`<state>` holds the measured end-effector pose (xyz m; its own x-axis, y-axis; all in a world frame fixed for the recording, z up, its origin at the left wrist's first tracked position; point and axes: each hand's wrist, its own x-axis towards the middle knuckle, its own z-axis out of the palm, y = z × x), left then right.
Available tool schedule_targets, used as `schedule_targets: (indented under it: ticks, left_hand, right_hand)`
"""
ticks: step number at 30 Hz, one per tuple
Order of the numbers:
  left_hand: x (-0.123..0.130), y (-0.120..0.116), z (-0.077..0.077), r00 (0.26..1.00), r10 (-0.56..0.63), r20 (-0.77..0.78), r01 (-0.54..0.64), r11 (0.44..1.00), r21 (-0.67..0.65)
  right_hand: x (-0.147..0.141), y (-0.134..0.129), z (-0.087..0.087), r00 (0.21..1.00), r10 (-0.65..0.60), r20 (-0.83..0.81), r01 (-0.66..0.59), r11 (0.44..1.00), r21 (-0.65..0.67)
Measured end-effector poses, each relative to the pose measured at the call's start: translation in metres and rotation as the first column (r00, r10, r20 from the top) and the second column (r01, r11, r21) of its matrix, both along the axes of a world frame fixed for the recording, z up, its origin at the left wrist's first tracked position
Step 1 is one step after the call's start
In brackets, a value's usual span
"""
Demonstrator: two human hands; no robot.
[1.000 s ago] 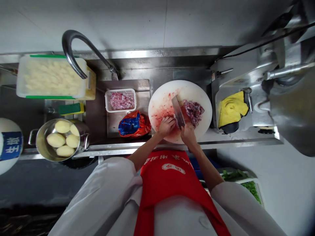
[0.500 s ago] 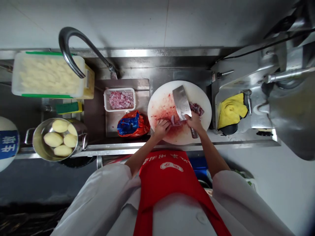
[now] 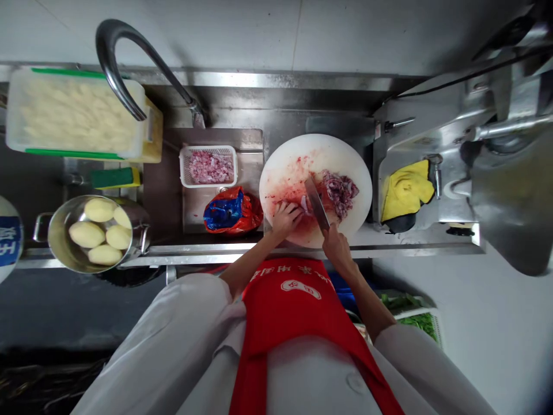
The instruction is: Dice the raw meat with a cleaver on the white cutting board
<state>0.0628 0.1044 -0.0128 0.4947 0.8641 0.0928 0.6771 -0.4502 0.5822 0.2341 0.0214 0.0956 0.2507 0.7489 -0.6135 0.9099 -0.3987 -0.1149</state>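
A round white cutting board [image 3: 280,155] with red stains lies in front of me. My right hand [image 3: 337,246] is wrapped round the handle of a cleaver [image 3: 317,204], whose blade stands on edge, its tip pointing up and left. Left of the blade, my left hand [image 3: 286,219] presses a small piece of pinkish meat [image 3: 306,206] on the board with its fingertips. A heap of dark red meat [image 3: 340,192] rests on the board to the right of the cleaver.
White basket of chopped meat [image 3: 210,167] and a red-and-blue plastic bag [image 3: 233,212] sit left of the board. Farther left are a pot of peeled potatoes [image 3: 98,235], a sponge [image 3: 114,178] and a tub [image 3: 80,115] under the curved faucet [image 3: 129,34]. Yellow cloth [image 3: 406,191] at right.
My right hand has turned the cleaver from lying nearly flat to on edge and moved slightly down. The meat heap is now uncovered. My left hand stays at the small piece.
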Motion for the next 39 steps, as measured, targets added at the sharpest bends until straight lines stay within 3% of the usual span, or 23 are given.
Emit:
schedule_targets:
  ticks: [3,7,10,14,19,23,26,31,35,39]
  left_hand:
    - [0.007,0.002,-0.002,0.999,-0.038,-0.028,0.038,0.999,-0.016]
    - [0.006,0.002,-0.001,0.998,-0.065,0.006,0.065,0.997,-0.027]
    - [-0.003,-0.003,0.001,0.997,-0.005,0.075,0.005,1.0,-0.01]
    - [-0.017,-0.01,-0.002,0.983,0.052,0.178,-0.058,0.998,0.027]
    - [-0.019,-0.012,-0.011,0.982,0.016,0.188,-0.027,0.998,0.056]
    - [-0.02,-0.013,-0.018,0.984,-0.01,0.178,-0.005,0.996,0.084]
    - [-0.022,-0.016,-0.023,0.974,-0.012,0.227,-0.019,0.991,0.134]
    - [-0.024,-0.018,-0.028,0.966,0.004,0.259,-0.049,0.985,0.168]
    - [-0.025,-0.017,-0.024,0.975,-0.019,0.223,-0.014,0.99,0.143]
    - [-0.027,-0.015,-0.018,0.982,-0.015,0.189,-0.01,0.992,0.128]
  right_hand:
    - [-0.007,0.007,-0.002,1.0,-0.008,-0.003,0.008,1.0,0.002]
    - [-0.014,0.056,-0.016,1.0,0.003,-0.01,-0.002,0.986,0.166]
    - [0.0,0.072,-0.019,0.999,0.03,-0.04,-0.023,0.983,0.183]
    - [0.008,0.047,-0.008,1.0,0.017,0.006,-0.018,0.984,0.176]
    - [-0.02,0.022,-0.005,0.993,0.114,0.009,-0.115,0.988,0.105]
    - [-0.024,0.026,-0.011,0.992,0.119,0.047,-0.123,0.989,0.078]
    - [-0.018,0.03,-0.004,0.988,0.148,0.046,-0.152,0.984,0.098]
    - [-0.026,0.04,0.011,0.987,0.15,0.065,-0.162,0.948,0.273]
    - [-0.036,0.049,-0.002,0.991,0.131,0.032,-0.134,0.982,0.134]
    - [-0.022,0.033,-0.011,0.989,0.146,-0.008,-0.145,0.986,0.079]
